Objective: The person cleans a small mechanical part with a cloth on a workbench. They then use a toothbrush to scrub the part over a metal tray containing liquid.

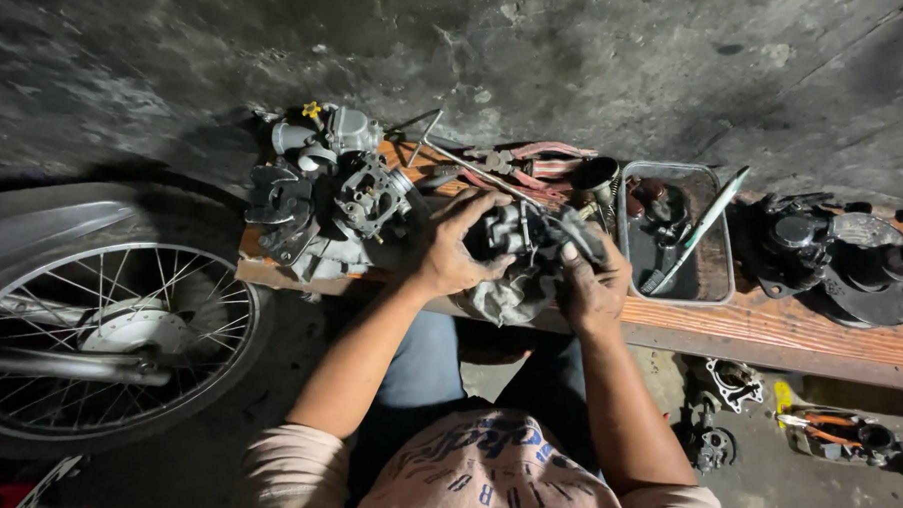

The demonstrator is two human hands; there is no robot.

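**Technician:** Report the position of both hands.

**Observer:** The left hand [456, 252] grips the left side of a small dark grey metal carburettor body [517, 233], fingers curled over its top. The right hand [593, 284] grasps the same part from the right, fingers wrapped around its dark, grimy end. Both hands are closed on the part; neither is free.

**Technician:** Location of the part?

**Observer:** It is held just above the near edge of a long reddish wooden plank bench [769, 330], over a crumpled grey rag [505, 296] that lies on the plank below the hands.

**Technician:** Adjacent items?

**Observer:** Immediately left of the left hand lies a cluster of grey cast-metal engine parts [323, 194], one fitted with a small yellow cap. Behind the hands lie pliers with red grips [535, 159] and a thin bent metal rod [455, 156]. Right of the right hand sits a rectangular grey metal tray [715, 288] containing dark parts, with a pale green-handled tool [708, 221] leaning across it. Further right rests a black round engine cover [841, 263].

**Technician:** Floor level?

**Observer:** A spoked motorcycle wheel [108, 342] stands at left. Orange-handled pliers [816, 427] and loose metal pieces lie on the ground at right.
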